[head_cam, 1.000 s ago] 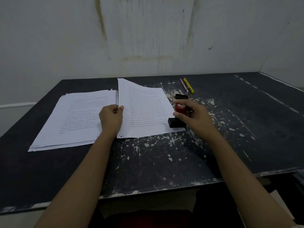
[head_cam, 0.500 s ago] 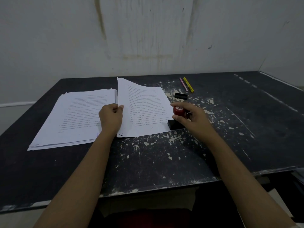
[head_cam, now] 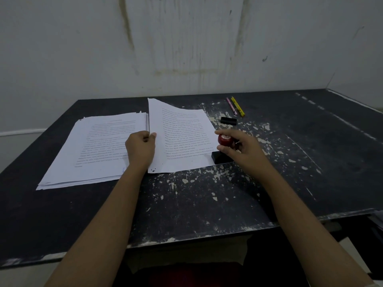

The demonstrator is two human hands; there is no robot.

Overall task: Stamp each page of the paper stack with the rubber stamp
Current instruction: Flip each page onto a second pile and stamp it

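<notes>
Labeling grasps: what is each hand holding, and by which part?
Right hand grips the rubber stamp by its red knob. Left hand pinches the loose page at its left edge.

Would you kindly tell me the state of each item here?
Paper stack: flat, edges fanned.
Loose page: flat, far corner curled up.
Rubber stamp: upright, base on the page's near right corner.
Left hand: pinches the page's left edge.
Right hand: grips the stamp's red knob.
Black cap: lying loose.
Two pencils: lying side by side.

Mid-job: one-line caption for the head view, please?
Right hand holds the rubber stamp at the lower right corner of the loose page; left hand pinches its left edge.
</notes>
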